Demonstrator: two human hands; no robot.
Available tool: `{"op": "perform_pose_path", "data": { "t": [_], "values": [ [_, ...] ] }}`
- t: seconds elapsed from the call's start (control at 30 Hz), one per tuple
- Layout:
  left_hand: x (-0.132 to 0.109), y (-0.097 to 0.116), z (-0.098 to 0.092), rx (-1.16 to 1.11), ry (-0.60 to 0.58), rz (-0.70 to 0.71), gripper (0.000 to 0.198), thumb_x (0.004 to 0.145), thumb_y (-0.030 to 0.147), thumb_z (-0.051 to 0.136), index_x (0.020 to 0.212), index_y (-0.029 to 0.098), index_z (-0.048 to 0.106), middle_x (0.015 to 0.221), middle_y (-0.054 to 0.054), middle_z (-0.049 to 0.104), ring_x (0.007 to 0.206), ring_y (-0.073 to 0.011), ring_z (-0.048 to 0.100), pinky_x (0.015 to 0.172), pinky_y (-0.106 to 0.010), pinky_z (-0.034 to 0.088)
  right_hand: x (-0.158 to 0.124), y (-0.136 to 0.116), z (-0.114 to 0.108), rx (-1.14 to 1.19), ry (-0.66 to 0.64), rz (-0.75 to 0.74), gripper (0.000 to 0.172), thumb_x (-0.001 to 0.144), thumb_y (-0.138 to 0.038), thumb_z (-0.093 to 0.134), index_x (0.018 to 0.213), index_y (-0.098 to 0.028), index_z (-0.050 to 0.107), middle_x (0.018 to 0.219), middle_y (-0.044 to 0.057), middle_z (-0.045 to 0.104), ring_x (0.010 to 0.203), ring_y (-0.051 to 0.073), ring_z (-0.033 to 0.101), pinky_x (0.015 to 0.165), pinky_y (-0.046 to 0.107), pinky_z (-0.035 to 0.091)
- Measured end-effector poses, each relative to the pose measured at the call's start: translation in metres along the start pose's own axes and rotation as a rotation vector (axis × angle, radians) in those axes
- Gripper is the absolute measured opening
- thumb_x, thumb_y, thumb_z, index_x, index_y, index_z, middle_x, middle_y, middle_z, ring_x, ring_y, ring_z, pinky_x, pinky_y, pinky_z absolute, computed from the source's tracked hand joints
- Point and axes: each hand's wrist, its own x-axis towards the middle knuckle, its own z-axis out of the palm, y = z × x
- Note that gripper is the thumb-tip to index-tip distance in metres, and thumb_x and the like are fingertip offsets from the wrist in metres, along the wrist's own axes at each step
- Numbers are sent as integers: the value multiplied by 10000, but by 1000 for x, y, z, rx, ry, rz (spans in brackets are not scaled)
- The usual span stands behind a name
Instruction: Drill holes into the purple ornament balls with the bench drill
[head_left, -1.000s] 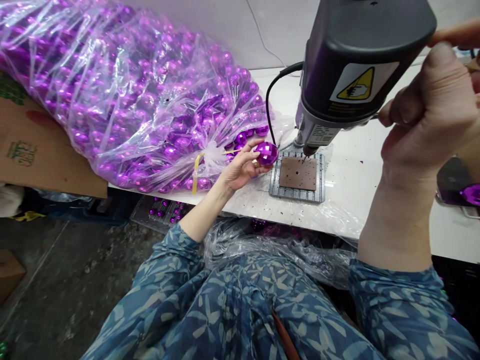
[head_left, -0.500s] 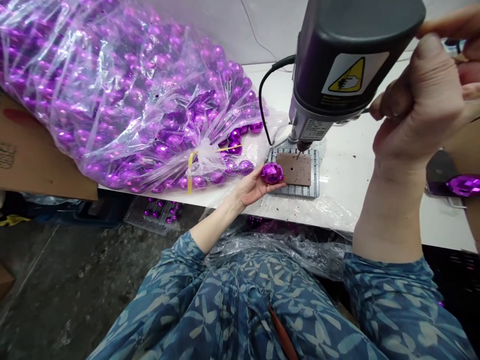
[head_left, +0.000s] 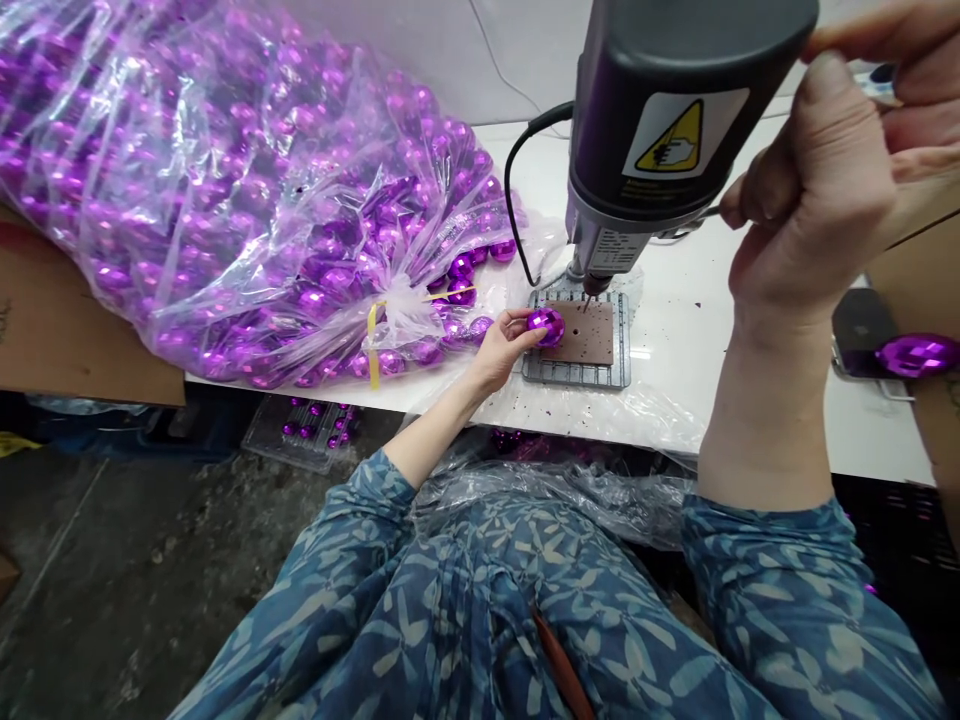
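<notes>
A shiny purple faceted ball is pinched in the fingers of my left hand, over the left part of a brown board. The board lies on the slotted metal base of a small drill press. Its thin drill bit points down above the board, to the right of the ball. High on the right, my right hand is closed round the drill press lever, most of which is hidden. Fingers beside the motor housing are partly cut off by the frame.
A large tied clear bag full of purple balls covers the table's left, several loose balls beside it. Cardboard boxes stand at both sides. A dark object with another purple ornament is at right. A clear tray sits below the table.
My left hand has turned from palm-up under the ball to a pinch on it, lifting it slightly. My right hand stays at the lever. The whole view has shifted a little.
</notes>
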Motion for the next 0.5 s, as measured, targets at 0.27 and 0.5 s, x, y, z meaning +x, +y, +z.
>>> {"op": "perform_pose_path", "data": {
  "t": [0.27, 0.5],
  "values": [
    [37, -11, 2, 231, -80, 168, 561, 767, 393, 976, 1167, 233, 616, 1148, -60, 786, 1151, -228, 739, 1118, -463, 544, -1, -9, 2, 8, 2, 6, 38, 929, -248, 726, 896, -231, 719, 866, -120, 710, 460, -48, 470, 397, 121, 299],
    [51, -17, 7, 472, -126, 254, 546, 784, 328, 929, 1221, 213, 622, 1288, -117, 762, 1242, -279, 719, 1112, -463, 550, -1, -9, 2, -56, 10, -1, 66, 940, -283, 714, 913, -228, 688, 911, -132, 716, 474, -53, 473, 416, 124, 312]
  ]
}}
